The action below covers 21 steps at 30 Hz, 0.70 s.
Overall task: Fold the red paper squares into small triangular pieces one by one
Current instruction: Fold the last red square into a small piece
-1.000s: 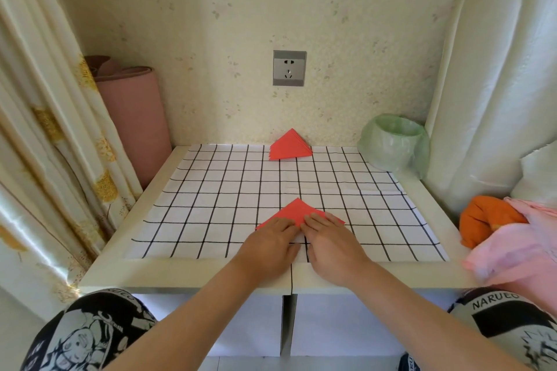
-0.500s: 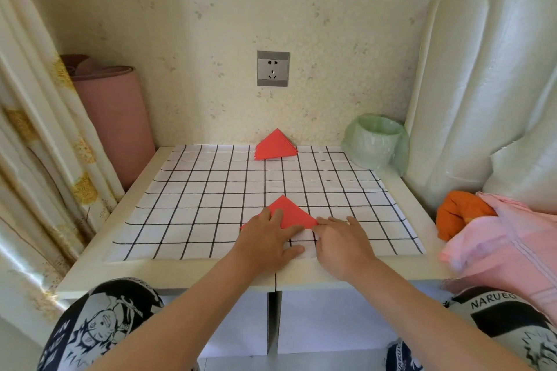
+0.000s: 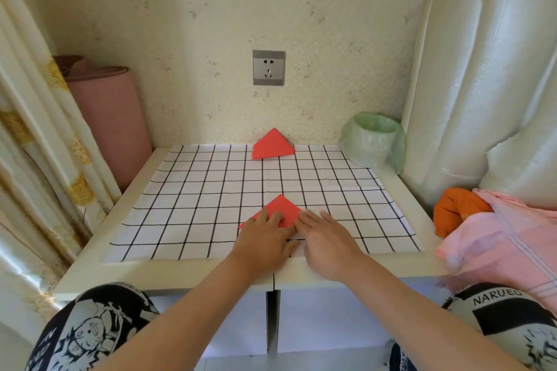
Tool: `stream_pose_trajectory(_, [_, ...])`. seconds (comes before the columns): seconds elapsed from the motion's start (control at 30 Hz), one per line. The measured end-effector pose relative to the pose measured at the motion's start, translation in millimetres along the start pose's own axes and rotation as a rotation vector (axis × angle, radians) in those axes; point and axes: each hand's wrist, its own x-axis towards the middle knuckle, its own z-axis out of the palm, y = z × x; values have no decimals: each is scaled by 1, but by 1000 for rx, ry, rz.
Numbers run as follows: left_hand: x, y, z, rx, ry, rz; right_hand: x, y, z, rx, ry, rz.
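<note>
A red paper piece [image 3: 281,208], folded to a triangle, lies on the grid-patterned mat [image 3: 211,190] near the table's front edge. My left hand [image 3: 265,238] lies flat on its left half with straight fingers pressing it down. My right hand [image 3: 325,241] rests flat beside it, its fingertips touching the paper's right edge. A stack of several red paper pieces [image 3: 272,144] leans at the back of the mat against the wall.
A green plastic-lined cup [image 3: 372,140] stands at the back right. A pink roll [image 3: 111,117] leans at the left by the curtain [image 3: 36,144]. Orange cloth [image 3: 458,209] and pink cloth [image 3: 506,232] lie at the table's right edge, below a white padded headboard [image 3: 482,84].
The paper's right part has been folded over to the left, making a narrower triangle. My right hand slid from the paper's right side back toward the centre, beside the left hand. The camera tilted up.
</note>
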Motion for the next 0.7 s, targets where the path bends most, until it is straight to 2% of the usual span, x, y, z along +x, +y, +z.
stream_pose_trajectory(0.13, [-6, -14, -8, -140, 0, -87, 9, 4, 2, 0, -62, -12])
stream_pose_trajectory(0.47, [-23, -58, -8, -221, -71, -457, 26, 6, 1, -84, 72, -26])
stream_pose_trajectory(0.63, [-22, -56, -22, -217, -18, -499, 36, 8, -3, -77, 100, -44])
stream_pose_trajectory(0.7, [-21, -55, -23, -141, -11, -442, 40, 11, -8, -80, 86, -72])
